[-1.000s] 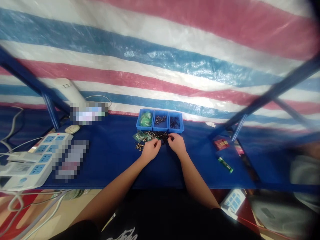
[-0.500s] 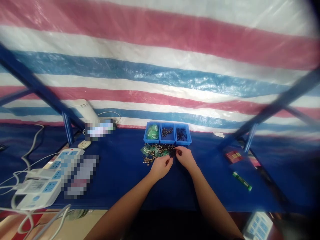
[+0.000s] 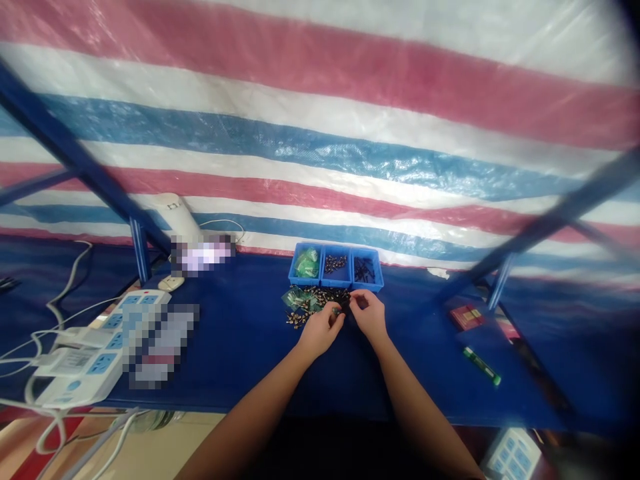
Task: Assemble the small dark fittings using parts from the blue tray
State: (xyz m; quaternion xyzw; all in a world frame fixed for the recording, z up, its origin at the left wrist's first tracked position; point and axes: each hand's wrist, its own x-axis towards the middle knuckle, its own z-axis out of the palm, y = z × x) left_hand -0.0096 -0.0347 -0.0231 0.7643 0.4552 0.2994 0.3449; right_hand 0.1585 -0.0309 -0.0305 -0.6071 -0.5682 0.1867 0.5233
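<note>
My left hand point(image 3: 321, 328) is closed in a pinch at the near edge of a pile of small brass-and-black parts point(image 3: 320, 297). A speck of green and dark shows at its fingertips, too small to name. My right hand point(image 3: 369, 312) has thumb and forefinger together beside some black pieces point(image 3: 345, 300); what they grip is hidden. Green clear bags point(image 3: 296, 298) lie among the loose parts. Just behind stand three joined blue bins: the left bin point(image 3: 295, 272) with green bags, the middle bin point(image 3: 343, 276) with brass-and-black parts, the right bin point(image 3: 375, 283) with thin black pieces.
Left on the blue table point(image 3: 240, 347) lie a large white power strip point(image 3: 95, 373) with cables and blurred-out items. At right are a red box point(image 3: 467, 317) and a green tube-like packet point(image 3: 481, 365). Blue metal struts point(image 3: 95, 173) slant on both sides before a striped sheet point(image 3: 320, 160).
Both hands stay over the same spot with small finger movements; the right hand's fingers have shifted slightly up and left. The camera view has tilted a little.
</note>
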